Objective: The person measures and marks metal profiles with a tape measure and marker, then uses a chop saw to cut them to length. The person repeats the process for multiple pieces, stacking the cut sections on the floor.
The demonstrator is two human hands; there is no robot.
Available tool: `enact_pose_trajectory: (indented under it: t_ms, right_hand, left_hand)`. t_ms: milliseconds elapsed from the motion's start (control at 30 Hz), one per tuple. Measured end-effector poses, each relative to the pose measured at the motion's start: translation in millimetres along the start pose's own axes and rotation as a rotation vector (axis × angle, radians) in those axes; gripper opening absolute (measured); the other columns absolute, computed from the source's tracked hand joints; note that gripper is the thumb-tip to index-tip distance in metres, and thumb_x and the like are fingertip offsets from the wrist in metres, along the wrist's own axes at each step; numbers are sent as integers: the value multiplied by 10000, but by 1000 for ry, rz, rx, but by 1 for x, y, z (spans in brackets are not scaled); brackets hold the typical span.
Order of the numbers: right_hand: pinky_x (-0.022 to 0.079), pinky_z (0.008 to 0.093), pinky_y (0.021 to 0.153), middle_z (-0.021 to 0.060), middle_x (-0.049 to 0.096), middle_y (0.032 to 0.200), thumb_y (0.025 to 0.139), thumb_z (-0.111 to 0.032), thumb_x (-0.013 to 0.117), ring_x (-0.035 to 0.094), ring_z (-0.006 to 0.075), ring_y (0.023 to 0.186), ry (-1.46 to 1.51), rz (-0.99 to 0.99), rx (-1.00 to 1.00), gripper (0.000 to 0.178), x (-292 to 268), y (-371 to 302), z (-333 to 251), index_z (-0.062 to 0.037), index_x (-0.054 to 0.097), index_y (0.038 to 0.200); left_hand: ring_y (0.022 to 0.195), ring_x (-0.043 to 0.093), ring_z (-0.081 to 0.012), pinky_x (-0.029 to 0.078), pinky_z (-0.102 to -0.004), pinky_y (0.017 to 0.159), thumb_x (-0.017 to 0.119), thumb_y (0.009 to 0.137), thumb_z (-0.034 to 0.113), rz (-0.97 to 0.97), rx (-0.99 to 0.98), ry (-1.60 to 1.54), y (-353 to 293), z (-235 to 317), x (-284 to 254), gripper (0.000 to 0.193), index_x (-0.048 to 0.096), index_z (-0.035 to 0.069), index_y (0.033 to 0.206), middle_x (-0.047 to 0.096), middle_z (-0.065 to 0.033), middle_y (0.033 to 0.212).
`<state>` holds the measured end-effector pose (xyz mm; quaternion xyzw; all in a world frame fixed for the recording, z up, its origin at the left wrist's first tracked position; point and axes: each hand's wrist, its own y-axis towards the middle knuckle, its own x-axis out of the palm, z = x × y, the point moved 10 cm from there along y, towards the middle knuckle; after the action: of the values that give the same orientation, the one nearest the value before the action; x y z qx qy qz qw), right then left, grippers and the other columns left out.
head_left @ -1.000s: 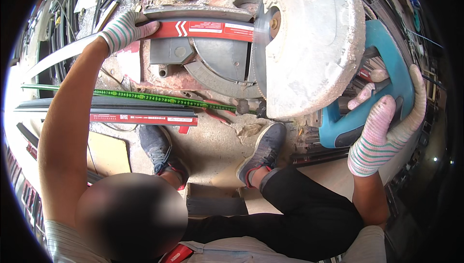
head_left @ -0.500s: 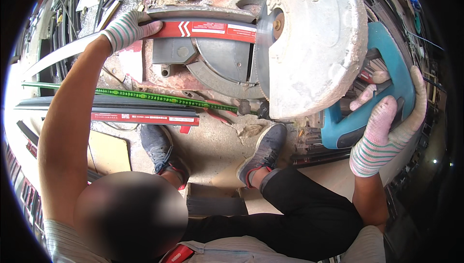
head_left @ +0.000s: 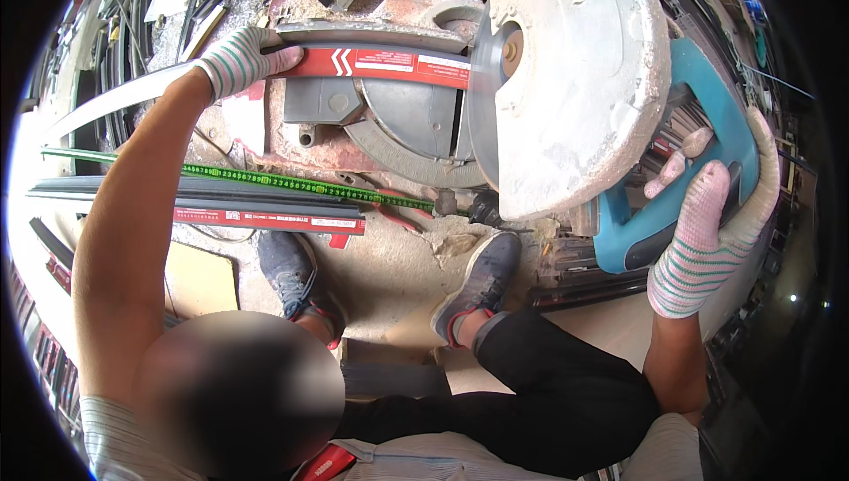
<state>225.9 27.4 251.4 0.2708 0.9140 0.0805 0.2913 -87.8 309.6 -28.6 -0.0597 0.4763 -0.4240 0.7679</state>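
Observation:
My left hand (head_left: pixel 240 62), in a striped knit glove, is closed on a long profile strip (head_left: pixel 389 65) with a red printed face. The strip lies along the saw's metal fence (head_left: pixel 371 32), its right end at the blade (head_left: pixel 483 101) of a mitre saw. A dusty pale blade guard (head_left: pixel 588 92) covers most of the blade. My right hand (head_left: pixel 694 247), gloved alike, is wrapped round the saw's teal handle (head_left: pixel 734 114), with fingertips showing through the handle's opening. Below the strip sits the grey saw table (head_left: pixel 407 110).
A green tape measure (head_left: pixel 292 182) lies stretched out below the saw, beside dark profiles (head_left: pixel 212 201) with a red face. Red-handled pliers (head_left: pixel 398 214) lie near its right end. More profiles (head_left: pixel 115 48) crowd the left. My shoes (head_left: pixel 482 282) are on the floor in front.
My left hand and the strip appear slightly farther right and lower. The saw guard and handle also sit slightly differently in view. Both hands keep their holds.

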Motion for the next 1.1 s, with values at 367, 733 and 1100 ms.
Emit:
enact_pose_trajectory:
  t_ms: [367,733,1100]
  right_hand:
    - [608,306,732,131,630,1026,1039,-159,533,633,148,742,-27,-9,-54,524,3,-12,3,-43,346,1514]
    - [606,303,730,126,631,1020,1036,-142,533,625,147,732,-52,-9,-87,528,4,-14,2,-54,337,1518]
    - [564,287,639,104,634,1027,1001,-136,599,587,115,736,26,30,13,610,2,-16,9,-135,309,1537]
  left_hand:
    - [776,614,-177,519,-361,775,687,936,561,-1,-41,38,-1,-2,0,597,750,-19,1064,718,-104,838]
    - [750,579,-155,510,-352,750,692,931,567,-10,-41,30,0,-5,1,595,755,-14,1042,695,-75,801]
    - [762,607,-172,517,-356,765,701,921,572,-1,-37,31,0,2,-1,604,754,-16,1047,719,-95,828]
